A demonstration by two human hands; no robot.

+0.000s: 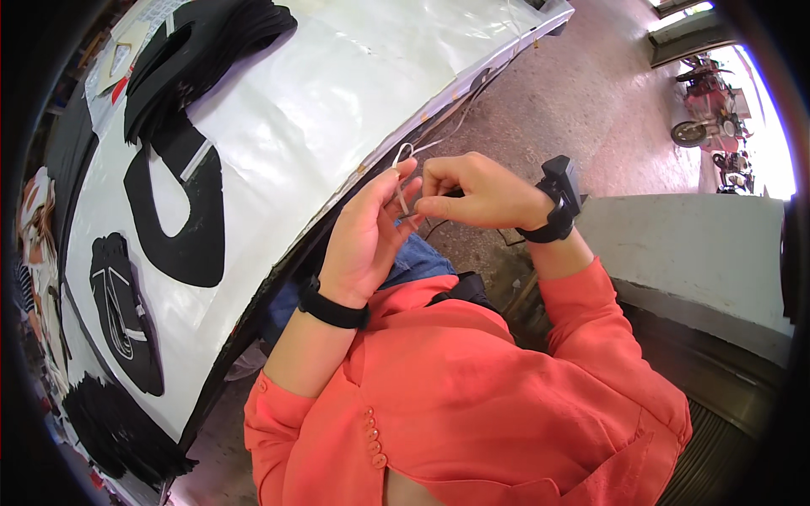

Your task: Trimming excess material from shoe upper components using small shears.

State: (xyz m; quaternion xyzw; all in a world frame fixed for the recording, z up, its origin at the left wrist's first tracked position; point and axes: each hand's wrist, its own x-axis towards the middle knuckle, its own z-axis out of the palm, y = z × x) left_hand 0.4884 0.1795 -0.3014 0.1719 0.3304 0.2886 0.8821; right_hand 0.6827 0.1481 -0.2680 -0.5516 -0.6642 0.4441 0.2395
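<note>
Both hands are raised beside the table's edge, close together. A thin white cord (405, 150) makes a small loop above the fingertips, and a narrow length runs down between them. My left hand (364, 232) is turned palm inward, pinching the cord between thumb and fingers. My right hand (481, 192) has curled fingers, its thumb tip against the cord's lower part; the exact grip is partly hidden. On the table left of my hands lie a black U-shaped fabric piece (201, 228), a stack of similar black pieces (211, 55), and a black bundle (126, 316) tied with white cord.
The white-covered table (337, 93) slants along my left, loose cords hanging by its edge. More black pieces (122, 430) lie at its near left corner. A low pale wall (692, 261) stands on the right. Motorcycles (713, 110) are parked beyond the doorway at the far right.
</note>
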